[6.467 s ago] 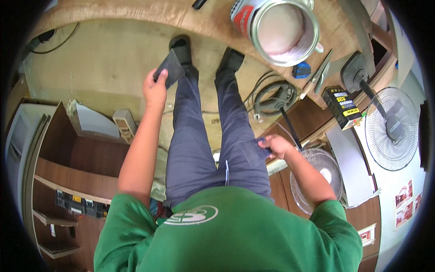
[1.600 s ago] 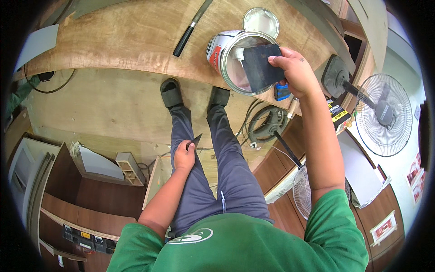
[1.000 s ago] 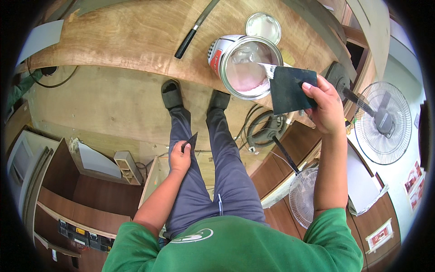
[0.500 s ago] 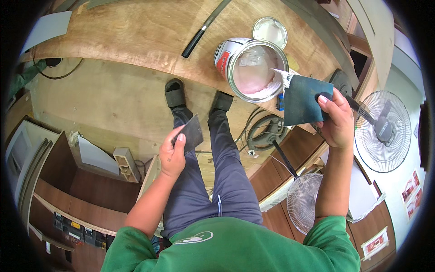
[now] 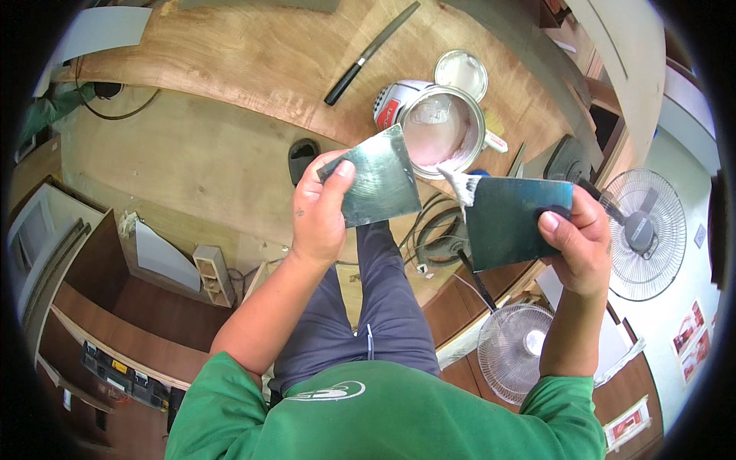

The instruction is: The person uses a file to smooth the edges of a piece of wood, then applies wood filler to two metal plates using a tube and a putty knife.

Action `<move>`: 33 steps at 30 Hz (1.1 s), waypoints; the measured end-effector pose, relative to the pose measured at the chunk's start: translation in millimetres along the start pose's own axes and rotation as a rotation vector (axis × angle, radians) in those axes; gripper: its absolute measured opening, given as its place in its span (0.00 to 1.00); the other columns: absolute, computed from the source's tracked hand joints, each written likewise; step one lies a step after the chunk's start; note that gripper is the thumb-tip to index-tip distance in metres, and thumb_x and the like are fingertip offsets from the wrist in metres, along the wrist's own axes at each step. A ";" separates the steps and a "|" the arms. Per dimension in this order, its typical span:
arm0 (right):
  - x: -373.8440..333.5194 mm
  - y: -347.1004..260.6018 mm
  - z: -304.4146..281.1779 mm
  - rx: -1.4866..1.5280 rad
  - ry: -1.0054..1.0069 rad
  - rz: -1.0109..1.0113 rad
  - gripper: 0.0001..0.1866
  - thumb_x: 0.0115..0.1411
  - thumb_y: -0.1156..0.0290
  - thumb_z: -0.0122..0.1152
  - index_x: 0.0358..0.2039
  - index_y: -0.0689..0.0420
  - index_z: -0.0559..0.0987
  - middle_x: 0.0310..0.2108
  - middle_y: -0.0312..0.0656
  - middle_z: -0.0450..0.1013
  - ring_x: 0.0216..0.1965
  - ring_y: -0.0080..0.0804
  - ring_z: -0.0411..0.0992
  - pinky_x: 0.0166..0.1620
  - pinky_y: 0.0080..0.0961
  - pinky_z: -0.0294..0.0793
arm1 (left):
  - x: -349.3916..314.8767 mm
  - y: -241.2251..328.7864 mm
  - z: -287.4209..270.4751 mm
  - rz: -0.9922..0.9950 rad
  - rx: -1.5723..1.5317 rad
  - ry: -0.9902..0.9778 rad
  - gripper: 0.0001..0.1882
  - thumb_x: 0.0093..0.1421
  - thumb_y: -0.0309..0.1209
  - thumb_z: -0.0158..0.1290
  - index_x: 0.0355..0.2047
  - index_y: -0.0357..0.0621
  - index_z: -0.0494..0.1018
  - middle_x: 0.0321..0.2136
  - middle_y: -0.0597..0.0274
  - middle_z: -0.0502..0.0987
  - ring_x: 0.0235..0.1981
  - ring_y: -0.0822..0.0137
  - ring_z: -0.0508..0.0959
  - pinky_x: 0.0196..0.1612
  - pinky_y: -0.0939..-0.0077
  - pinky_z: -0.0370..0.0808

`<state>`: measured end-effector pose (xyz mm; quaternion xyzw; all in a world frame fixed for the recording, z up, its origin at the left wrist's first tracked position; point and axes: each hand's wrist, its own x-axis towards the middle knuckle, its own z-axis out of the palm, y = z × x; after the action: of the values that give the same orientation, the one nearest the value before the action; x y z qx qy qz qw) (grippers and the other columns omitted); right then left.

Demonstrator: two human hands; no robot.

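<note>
My left hand [image 5: 318,218] grips a flat, square putty spreader [image 5: 382,180] by its left edge, thumb on top. Its dark, shiny face carries light streaks. In my right hand [image 5: 579,245] is a second dark blue-green spreader [image 5: 510,222], pinched at its right side. A lump of whitish putty [image 5: 463,188] clings to that one's upper left corner. The two spreaders are apart, tilted, in front of my body. Just beyond them an open tin [image 5: 481,115] of pale pinkish putty stands at the bench edge. Its round lid [image 5: 462,73] lies behind it.
A long grey blade-like tool with a black handle [image 5: 343,84] lies on the wooden bench [image 5: 253,54]. Fans stand at right [image 5: 644,230] and lower right [image 5: 515,349]. Cables and a round fan base [image 5: 441,241] are on the floor. Open brown cabinetry [image 5: 165,268] stands left.
My left hand has risen and moved right, turning its spreader's face into view near the tin. My right hand has lowered its spreader away from the tin, with putty still on the corner.
</note>
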<state>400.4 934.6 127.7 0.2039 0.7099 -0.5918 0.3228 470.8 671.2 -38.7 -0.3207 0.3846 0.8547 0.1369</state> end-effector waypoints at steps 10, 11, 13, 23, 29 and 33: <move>-60.7 -81.9 13.6 -0.159 -0.069 -0.026 0.15 0.62 0.72 0.63 0.47 0.65 0.79 0.31 0.31 0.77 0.28 0.14 0.69 0.28 0.13 0.66 | -53.8 61.3 53.0 0.087 -0.129 -0.026 0.12 0.67 0.27 0.55 0.48 0.36 0.71 0.41 0.62 0.78 0.42 0.75 0.76 0.50 0.77 0.73; -69.4 -92.2 13.3 -0.197 -0.075 -0.036 0.14 0.62 0.71 0.63 0.47 0.64 0.80 0.30 0.30 0.76 0.27 0.13 0.68 0.27 0.13 0.64 | -63.4 67.6 61.4 0.099 -0.144 -0.022 0.12 0.67 0.27 0.55 0.49 0.36 0.71 0.41 0.62 0.78 0.42 0.75 0.76 0.50 0.77 0.73; -87.2 -113.1 11.5 -0.251 -0.080 -0.054 0.14 0.62 0.72 0.63 0.46 0.64 0.80 0.29 0.30 0.75 0.27 0.13 0.68 0.27 0.14 0.65 | -83.7 82.7 77.1 0.124 -0.177 -0.051 0.12 0.68 0.27 0.54 0.49 0.36 0.70 0.41 0.62 0.77 0.42 0.75 0.76 0.50 0.77 0.74; -210.4 -211.9 1.9 -0.691 -0.140 -0.557 0.08 0.61 0.79 0.58 0.41 0.64 0.79 0.26 0.40 0.74 0.25 0.25 0.70 0.30 0.24 0.69 | -181.6 150.1 161.8 0.267 -0.234 -0.153 0.12 0.68 0.27 0.53 0.50 0.39 0.69 0.42 0.58 0.78 0.42 0.71 0.78 0.48 0.73 0.77; -289.7 -245.7 -11.0 -1.139 -0.076 -1.044 0.16 0.51 0.81 0.59 0.43 0.62 0.79 0.35 0.50 0.77 0.33 0.48 0.73 0.37 0.34 0.74 | -244.8 187.9 202.2 0.217 -0.290 -0.244 0.12 0.67 0.28 0.53 0.49 0.40 0.68 0.42 0.57 0.79 0.42 0.68 0.80 0.47 0.69 0.79; -332.6 -245.5 -21.6 -1.329 0.012 -1.151 0.20 0.47 0.78 0.57 0.44 0.60 0.81 0.37 0.47 0.78 0.34 0.45 0.73 0.37 0.34 0.74 | -277.1 201.9 220.2 0.190 -0.271 -0.334 0.13 0.67 0.30 0.52 0.49 0.39 0.69 0.42 0.56 0.79 0.41 0.65 0.81 0.47 0.65 0.79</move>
<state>466.5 933.2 536.3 -0.4129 0.9018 -0.1257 0.0224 486.0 704.2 367.3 -0.1525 0.2667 0.9488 0.0731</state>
